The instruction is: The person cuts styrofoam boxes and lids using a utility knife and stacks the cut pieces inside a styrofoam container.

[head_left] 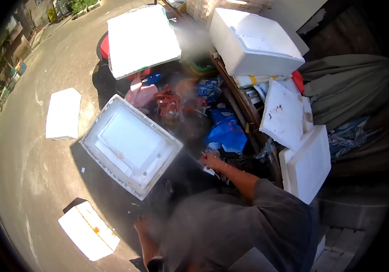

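My right hand [211,162] reaches in among the clutter, its fingers closed around something small and partly red that I cannot make out. A small white piece [209,171] shows just under the fingers. Close beyond that hand lies a blue plastic bag [227,133]. My left hand [143,224] hangs low in the shade near the ground, below an open white foam box [128,145]. Haze blurs its fingers, so their position is unclear.
A white foam slab or lid [143,41] lies at the top. Red plastic items [168,103] and a pink container [141,94] are piled mid-view. Another foam box [255,43] rests on a wooden edge [235,88] at right. Foam blocks [63,113] sit on the pavement.
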Tool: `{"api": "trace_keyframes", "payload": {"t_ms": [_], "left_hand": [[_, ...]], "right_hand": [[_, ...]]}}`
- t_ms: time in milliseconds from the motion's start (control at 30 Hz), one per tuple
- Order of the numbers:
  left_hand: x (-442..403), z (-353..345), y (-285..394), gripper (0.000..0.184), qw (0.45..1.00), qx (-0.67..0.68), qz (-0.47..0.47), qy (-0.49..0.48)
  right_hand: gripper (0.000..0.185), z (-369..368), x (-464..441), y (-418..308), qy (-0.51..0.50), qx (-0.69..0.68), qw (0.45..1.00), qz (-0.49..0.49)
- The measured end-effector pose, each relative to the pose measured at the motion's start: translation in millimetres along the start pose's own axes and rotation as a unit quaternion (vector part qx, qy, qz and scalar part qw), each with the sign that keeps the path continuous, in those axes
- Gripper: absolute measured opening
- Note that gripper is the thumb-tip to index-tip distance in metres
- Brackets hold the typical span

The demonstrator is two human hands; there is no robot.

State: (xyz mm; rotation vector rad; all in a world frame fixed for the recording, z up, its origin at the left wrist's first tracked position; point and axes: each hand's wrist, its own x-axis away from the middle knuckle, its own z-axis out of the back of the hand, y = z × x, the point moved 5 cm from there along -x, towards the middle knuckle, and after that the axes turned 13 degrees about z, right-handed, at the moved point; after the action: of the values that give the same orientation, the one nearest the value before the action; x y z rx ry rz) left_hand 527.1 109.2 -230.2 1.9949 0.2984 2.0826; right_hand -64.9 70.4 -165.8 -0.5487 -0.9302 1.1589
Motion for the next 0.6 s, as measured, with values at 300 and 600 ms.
{"api": "trace_keyframes", "payload": {"t_ms": [300, 600], "left_hand": [[-26.5, -84.1, 226.9, 0.063, 0.995, -0.085, -0.047, 0.027], [39.1, -380.5, 159.7, 0.033, 0.907, -0.384, -0.054, -0.163]], "right_hand": [[0.043, 14.4, 187.2, 36.8, 0.185, -0.021, 0.971, -0.153], [0.046, -29.4, 334.6, 111.1, 0.304, -0.033, 0.904, -0.300]]}}
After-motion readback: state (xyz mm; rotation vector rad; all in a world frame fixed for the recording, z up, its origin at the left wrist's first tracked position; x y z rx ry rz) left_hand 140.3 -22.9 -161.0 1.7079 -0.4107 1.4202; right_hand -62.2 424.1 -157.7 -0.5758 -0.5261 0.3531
